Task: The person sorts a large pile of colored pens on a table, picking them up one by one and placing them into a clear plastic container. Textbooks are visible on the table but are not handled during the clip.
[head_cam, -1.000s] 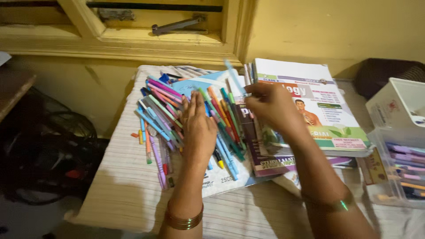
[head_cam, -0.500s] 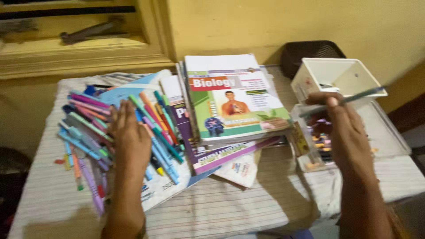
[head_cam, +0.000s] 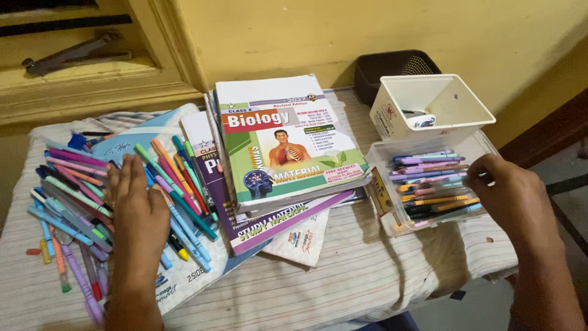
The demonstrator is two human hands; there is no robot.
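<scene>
Two hands: both were over the cloth-covered table (head_cam: 343, 288).
Left hand (head_cam: 142, 211): lay flat, fingers released, on the spread of coloured pens (head_cam: 73, 196) (nothing gripped).
Right hand (head_cam: 511, 196): rested at the clear tray (head_cam: 474, 144) of sorted pens (head_cam: 429, 184); grip could not be told.
Between them: stacked books (head_cam: 288, 147).
Behind tray: white box (head_cam: 429, 104).

Left hand (head_cam: 138, 211) lies flat on the spread of pens (head_cam: 79, 202), hiding the ones under palm and fingers. Right hand (head_cam: 511, 196) covers the right end of the clear pen box (head_cam: 429, 184); its fingertips are curled out of sight, so can't tell if they pinch a pen. Lower books in the stack (head_cam: 275, 220) mostly buried under the top book. Both forearms cut off at the bottom edge.
</scene>
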